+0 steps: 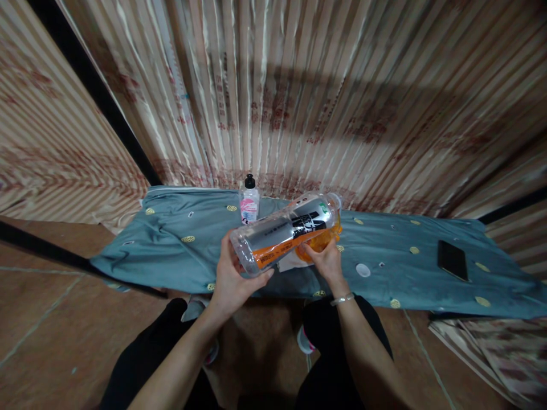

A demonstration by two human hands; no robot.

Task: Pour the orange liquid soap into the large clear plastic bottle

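Observation:
A large clear bottle (277, 233) with a silver, black and orange label lies tilted across the middle, its mouth up at the right. My left hand (235, 279) is wrapped round its base end. Beneath its mouth end, my right hand (327, 259) grips a smaller orange bottle (318, 242), which is partly hidden behind the large one. The two bottles overlap near the mouth; whether they touch is unclear. A small clear bottle (249, 205) with a black cap and pink label stands just behind the large bottle.
The low surface has a teal patterned cloth (384, 245). On it are a white round lid (363, 270), a dark phone (452, 260) at the right and something white (290, 261) under the bottles. Striped curtains (290, 102) hang behind. A black pole (98, 91) slants at the left.

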